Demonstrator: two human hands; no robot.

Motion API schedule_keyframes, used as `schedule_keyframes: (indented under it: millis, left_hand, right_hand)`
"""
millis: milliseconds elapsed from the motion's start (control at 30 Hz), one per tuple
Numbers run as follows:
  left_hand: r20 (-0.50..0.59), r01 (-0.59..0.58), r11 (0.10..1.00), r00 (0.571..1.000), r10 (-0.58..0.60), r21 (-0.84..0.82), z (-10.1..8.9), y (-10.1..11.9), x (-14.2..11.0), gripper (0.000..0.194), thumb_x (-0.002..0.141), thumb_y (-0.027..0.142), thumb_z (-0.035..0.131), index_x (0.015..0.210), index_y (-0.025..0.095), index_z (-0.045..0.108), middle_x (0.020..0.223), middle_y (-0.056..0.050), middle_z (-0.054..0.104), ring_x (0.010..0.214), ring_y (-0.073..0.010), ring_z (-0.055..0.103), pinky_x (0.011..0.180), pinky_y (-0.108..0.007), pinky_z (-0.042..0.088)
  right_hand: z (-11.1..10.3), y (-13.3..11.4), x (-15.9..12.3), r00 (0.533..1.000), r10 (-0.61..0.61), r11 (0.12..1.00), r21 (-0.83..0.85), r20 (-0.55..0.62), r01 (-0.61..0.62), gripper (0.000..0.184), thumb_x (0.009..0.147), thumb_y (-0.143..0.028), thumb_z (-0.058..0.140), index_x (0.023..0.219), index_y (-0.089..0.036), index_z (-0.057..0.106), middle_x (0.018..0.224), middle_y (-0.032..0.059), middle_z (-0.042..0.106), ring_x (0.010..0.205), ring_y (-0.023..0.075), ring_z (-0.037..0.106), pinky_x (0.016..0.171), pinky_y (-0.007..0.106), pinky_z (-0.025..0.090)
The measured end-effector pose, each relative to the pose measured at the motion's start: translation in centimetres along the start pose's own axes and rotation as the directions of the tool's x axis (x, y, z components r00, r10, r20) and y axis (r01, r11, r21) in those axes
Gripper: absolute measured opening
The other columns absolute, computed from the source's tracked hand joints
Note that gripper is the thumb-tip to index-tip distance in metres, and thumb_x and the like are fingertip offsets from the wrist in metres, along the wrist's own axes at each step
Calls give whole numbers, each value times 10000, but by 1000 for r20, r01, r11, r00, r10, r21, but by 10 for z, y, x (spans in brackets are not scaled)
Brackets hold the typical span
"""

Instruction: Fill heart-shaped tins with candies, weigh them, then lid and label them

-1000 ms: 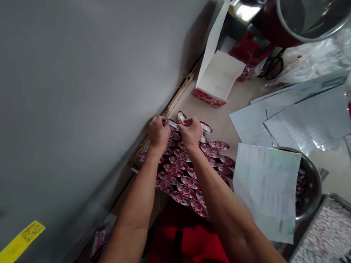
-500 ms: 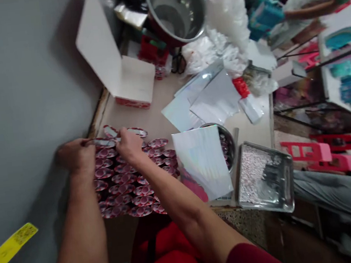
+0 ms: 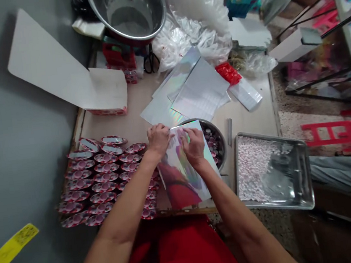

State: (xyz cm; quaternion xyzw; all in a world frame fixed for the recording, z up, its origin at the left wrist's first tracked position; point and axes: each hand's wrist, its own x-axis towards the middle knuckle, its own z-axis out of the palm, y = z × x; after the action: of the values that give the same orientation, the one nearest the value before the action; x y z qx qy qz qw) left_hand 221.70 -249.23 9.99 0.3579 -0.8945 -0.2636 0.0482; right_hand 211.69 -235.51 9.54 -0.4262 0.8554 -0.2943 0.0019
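A shiny iridescent sheet (image 3: 180,177) lies over the left part of a metal bowl (image 3: 223,143) and the table's front edge. At its upper left corner my left hand (image 3: 158,141) is closed, thumb and fingers pinching the edge. My right hand (image 3: 194,146) is over the sheet's upper part with its fingers curled together; anything between them is too small to make out. Small dark round pieces (image 3: 213,146) show in the bowl. To the left stand rows of small red patterned packs (image 3: 101,186) with oval tops; several at the back carry pale strips (image 3: 112,149).
Behind the packs stands an open white box (image 3: 109,88). More sheets (image 3: 201,90), scissors (image 3: 151,61), plastic bags (image 3: 196,32) and a large pot (image 3: 131,18) are farther back. A metal tray (image 3: 295,177) of small pale pieces is at the right, beside a grey bar (image 3: 229,131).
Both hands have left the back row of packs and moved right to the iridescent sheet. The view has turned to the right, bringing in the tray and the shelves.
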Motion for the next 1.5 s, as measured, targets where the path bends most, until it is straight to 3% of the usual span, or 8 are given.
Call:
schedule_keyframes:
  millis: [333, 600, 800, 967, 1200, 1333, 1433, 1500]
  left_hand:
    - [-13, 155, 985, 988, -156, -81, -9, 0, -3, 217, 1038, 314, 631, 1000, 210, 817, 1109, -103, 759, 1051, -262, 694, 891, -358, 458]
    - [-22, 322, 940, 945, -326, -112, -12, -5, -6, 188, 1008, 265, 646, 908, 224, 799, 991, -64, 778, 900, -212, 696, 767, -305, 450]
    - [-48, 307, 946, 949, -313, -100, -17, 0, -16, 194, 1022, 302, 634, 955, 231, 801, 1059, -73, 774, 939, -224, 700, 820, -316, 451]
    - [-82, 246, 966, 964, -252, -76, -24, 16, -23, 197, 1031, 303, 628, 977, 218, 797, 1095, -79, 769, 994, -238, 708, 872, -335, 451]
    - [-54, 342, 937, 937, -346, -65, -30, 18, -29, 219, 1036, 334, 616, 957, 239, 797, 1085, -68, 786, 988, -233, 717, 841, -335, 450]
    - [-65, 322, 943, 943, -327, -78, -29, 17, -27, 216, 1036, 348, 626, 958, 235, 792, 1104, -66, 785, 1032, -257, 721, 907, -366, 452]
    - [-88, 274, 957, 955, -282, -94, -24, 16, -20, 209, 1042, 336, 624, 992, 223, 792, 1151, -87, 774, 1115, -282, 705, 1038, -412, 434]
    - [-156, 223, 962, 957, -247, -156, -20, 14, -18, 173, 1006, 332, 688, 1093, 220, 788, 1253, -117, 746, 1240, -304, 656, 1146, -441, 391]
  right_hand:
    - [11, 8, 39, 931, -252, 957, -74, 263, 280, 403, 1078, -247, 514, 1432, -171, 691, 1397, 145, 707, 1226, 326, 540, 1061, 447, 405]
    - [13, 6, 13, 866, -397, 898, -67, 304, 435, 463, 1057, -173, 516, 1508, -165, 621, 1594, 149, 594, 1411, 327, 488, 1135, 467, 294]
    - [-9, 10, -1, 898, -366, 926, -5, 243, 379, 296, 1088, -318, 556, 1290, -221, 749, 1227, 107, 773, 1195, 287, 579, 1032, 428, 324]
    - [-18, -1, 19, 932, -293, 945, -85, 212, 316, 387, 1089, -398, 559, 1412, -232, 694, 1109, 116, 733, 1060, 297, 539, 917, 424, 325]
    - [-25, -10, 15, 861, -427, 861, -167, 277, 481, 316, 1080, -239, 539, 1306, -238, 759, 965, 99, 731, 985, 281, 538, 938, 442, 297]
    - [-53, -16, -2, 930, -283, 948, -81, 234, 309, 140, 997, -287, 675, 944, -229, 790, 861, 63, 720, 898, 248, 576, 894, 411, 333]
    - [-80, -31, -12, 981, -59, 994, 107, 184, 39, 111, 916, -299, 743, 835, -223, 752, 682, -2, 631, 714, 189, 546, 785, 363, 367]
    - [-95, -46, -16, 971, 128, 927, 324, 202, -189, 150, 895, -356, 767, 814, -231, 745, 585, -46, 526, 596, 154, 462, 671, 326, 367]
